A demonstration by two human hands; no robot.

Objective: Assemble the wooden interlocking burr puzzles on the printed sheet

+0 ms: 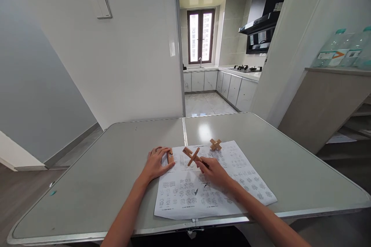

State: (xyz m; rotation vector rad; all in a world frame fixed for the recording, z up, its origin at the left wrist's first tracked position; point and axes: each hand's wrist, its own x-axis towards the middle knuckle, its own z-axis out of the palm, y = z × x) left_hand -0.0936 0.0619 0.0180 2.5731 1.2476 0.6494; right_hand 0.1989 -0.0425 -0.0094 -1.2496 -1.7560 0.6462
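A printed sheet of diagrams (214,189) lies on a grey folding table (95,185). My left hand (155,163) rests at the sheet's upper left edge, fingers curled over a short wooden bar (171,156). My right hand (213,171) holds a crossed pair of wooden puzzle bars (191,155) just above the paper. Beyond it, a smaller assembled wooden cross (215,144) sits on the sheet's top edge, untouched.
A metal seam (184,131) runs down the table's middle. A counter (327,96) with plastic bottles (342,48) stands to the right. Ahead, a doorway opens into a kitchen with cabinets and a window (200,35). A small teal speck (53,192) lies near the table's left edge.
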